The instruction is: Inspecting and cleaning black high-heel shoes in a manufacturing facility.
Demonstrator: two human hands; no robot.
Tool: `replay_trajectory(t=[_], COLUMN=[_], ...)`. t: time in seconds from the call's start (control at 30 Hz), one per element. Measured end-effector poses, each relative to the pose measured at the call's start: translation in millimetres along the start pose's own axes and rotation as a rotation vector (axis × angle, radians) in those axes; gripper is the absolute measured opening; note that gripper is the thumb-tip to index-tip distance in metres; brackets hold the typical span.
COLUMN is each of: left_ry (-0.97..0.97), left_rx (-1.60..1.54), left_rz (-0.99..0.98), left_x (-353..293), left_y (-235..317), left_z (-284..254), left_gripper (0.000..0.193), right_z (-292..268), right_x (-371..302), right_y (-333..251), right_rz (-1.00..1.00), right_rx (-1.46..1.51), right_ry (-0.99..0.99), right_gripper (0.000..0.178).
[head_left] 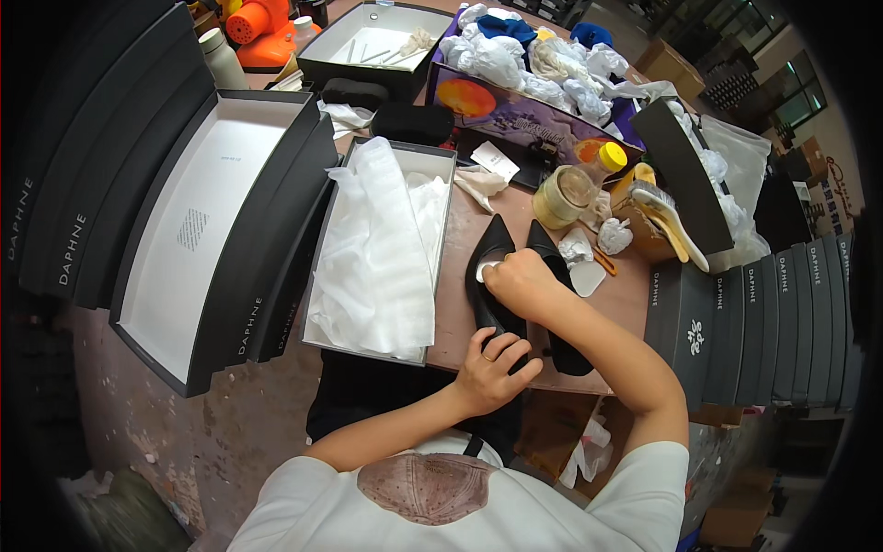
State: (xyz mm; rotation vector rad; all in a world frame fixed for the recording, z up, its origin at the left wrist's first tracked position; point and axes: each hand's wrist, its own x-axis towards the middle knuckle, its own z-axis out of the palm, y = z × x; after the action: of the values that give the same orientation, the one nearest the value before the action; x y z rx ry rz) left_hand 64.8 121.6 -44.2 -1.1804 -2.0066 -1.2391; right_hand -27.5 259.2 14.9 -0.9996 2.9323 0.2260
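Two black pointed shoes lie side by side at the table's front edge, toes pointing away from me. My left hand (pixel 497 370) curls its fingers round the heel end of the left shoe (pixel 492 239). Closed over that shoe's opening, my right hand (pixel 524 283) pinches a white wad (pixel 487 266), which looks like paper. My right wrist crosses over the right shoe (pixel 572 357) and hides its middle. To the left of the shoes stands an open shoebox (pixel 445 235) with white tissue paper (pixel 377 267) spilling over its rim.
Grey shoeboxes stack up at the left, a box lid (pixel 207 230) among them; more boxes (pixel 754 331) line the right. Behind the shoes stand a jar (pixel 561 198) and a yellow-capped bottle (pixel 607 166). A purple box (pixel 492 106) brims with crumpled paper.
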Motion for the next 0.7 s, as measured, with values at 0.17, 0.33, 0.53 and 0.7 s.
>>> replay_trajectory(t=[0.17, 0.33, 0.53, 0.7], left_ry=[-0.027, 0.097, 0.1, 0.03], left_rx=[-0.076, -0.56, -0.936, -1.247], left_rz=[-0.038, -0.806, -1.247, -1.312], left_x=[4, 5, 20, 23], left_y=[4, 19, -15, -9], left_z=[-8, -25, -11, -34], left_gripper=[0.045, 0.089, 0.1, 0.062], right_z=[-79, -85, -30, -20], right_x=[-42, -114, -160, -173], right_y=[-6, -11, -94, -90], right_rz=[0.37, 0.965, 1.122, 0.977], right_rx=[0.05, 0.462, 1.066, 0.984], right_ry=[0.192, 0.585, 0.652, 0.623], right_gripper=[0.009, 0.061, 0.091, 0.085])
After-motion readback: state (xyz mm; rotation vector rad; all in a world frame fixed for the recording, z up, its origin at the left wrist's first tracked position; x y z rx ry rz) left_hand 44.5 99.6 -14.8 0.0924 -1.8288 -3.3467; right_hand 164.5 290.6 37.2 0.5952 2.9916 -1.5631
